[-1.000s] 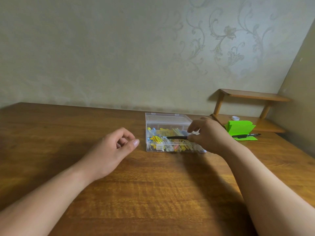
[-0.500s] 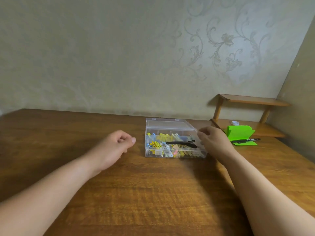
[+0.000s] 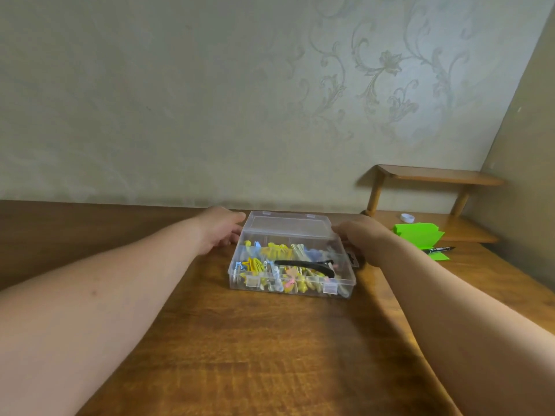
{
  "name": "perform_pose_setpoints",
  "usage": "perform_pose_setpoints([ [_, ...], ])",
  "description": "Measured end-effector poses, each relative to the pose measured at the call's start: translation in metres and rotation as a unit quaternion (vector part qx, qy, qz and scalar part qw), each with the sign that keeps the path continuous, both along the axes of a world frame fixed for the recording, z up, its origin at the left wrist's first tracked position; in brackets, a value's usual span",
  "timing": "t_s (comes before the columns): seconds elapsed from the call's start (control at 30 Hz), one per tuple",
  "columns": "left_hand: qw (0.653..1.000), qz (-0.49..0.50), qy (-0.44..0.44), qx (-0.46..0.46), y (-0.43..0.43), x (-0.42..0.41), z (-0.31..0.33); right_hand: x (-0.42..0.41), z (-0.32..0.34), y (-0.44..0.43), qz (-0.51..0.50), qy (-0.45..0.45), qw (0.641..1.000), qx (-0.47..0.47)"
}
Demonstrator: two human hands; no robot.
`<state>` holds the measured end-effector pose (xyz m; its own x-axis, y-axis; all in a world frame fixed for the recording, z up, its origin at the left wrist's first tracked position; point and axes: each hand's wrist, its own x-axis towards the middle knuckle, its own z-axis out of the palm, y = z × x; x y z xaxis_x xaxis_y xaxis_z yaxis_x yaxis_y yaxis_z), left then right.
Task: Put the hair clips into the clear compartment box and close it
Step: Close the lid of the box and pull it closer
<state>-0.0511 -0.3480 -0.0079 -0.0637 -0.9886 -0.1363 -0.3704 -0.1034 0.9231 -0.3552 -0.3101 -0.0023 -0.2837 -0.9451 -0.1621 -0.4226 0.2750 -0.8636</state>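
Observation:
The clear compartment box [image 3: 341, 285] stands on the wooden table, its lid [image 3: 288, 225] open and tilted back toward the wall. Several yellow, blue and pink hair clips [image 3: 282, 253] fill its compartments. A long black clip [image 3: 303, 263] lies across the top of them. My left hand [image 3: 220, 231] is at the lid's left edge, fingers stretched out and touching its corner. My right hand [image 3: 360, 237] is at the lid's right edge with its fingertips hidden behind the box.
A green paper stand [image 3: 417, 235] and a black pen [image 3: 440, 249] lie to the right of the box. Behind them is a low wooden shelf [image 3: 435, 175] with a small white item [image 3: 407, 217] on its bottom board. The wall runs close behind the box.
My right hand let go of the black clip, which now lies in the box. Both hands moved forward to the two sides of the open lid.

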Motion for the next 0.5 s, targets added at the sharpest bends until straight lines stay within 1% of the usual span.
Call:
perform_pose_setpoints([
  [0.1,0.998,-0.007,-0.056,-0.023,-0.004,-0.004,0.000,0.001,-0.002,-0.012,-0.008,-0.004,1.000,-0.004],
  [0.17,0.998,-0.008,-0.050,-0.033,-0.004,-0.002,-0.002,-0.004,-0.007,-0.017,0.017,-0.055,0.998,-0.015],
  [0.27,0.999,-0.008,0.004,-0.039,-0.002,0.001,-0.004,-0.011,-0.009,-0.015,0.037,-0.147,0.987,-0.060],
  [0.37,0.997,0.006,0.069,-0.042,0.008,0.001,0.004,-0.014,-0.001,-0.003,0.037,-0.186,0.977,-0.103],
  [0.5,0.990,-0.003,0.142,0.008,0.024,0.005,0.021,-0.016,0.017,0.022,0.037,-0.237,0.963,-0.121],
])
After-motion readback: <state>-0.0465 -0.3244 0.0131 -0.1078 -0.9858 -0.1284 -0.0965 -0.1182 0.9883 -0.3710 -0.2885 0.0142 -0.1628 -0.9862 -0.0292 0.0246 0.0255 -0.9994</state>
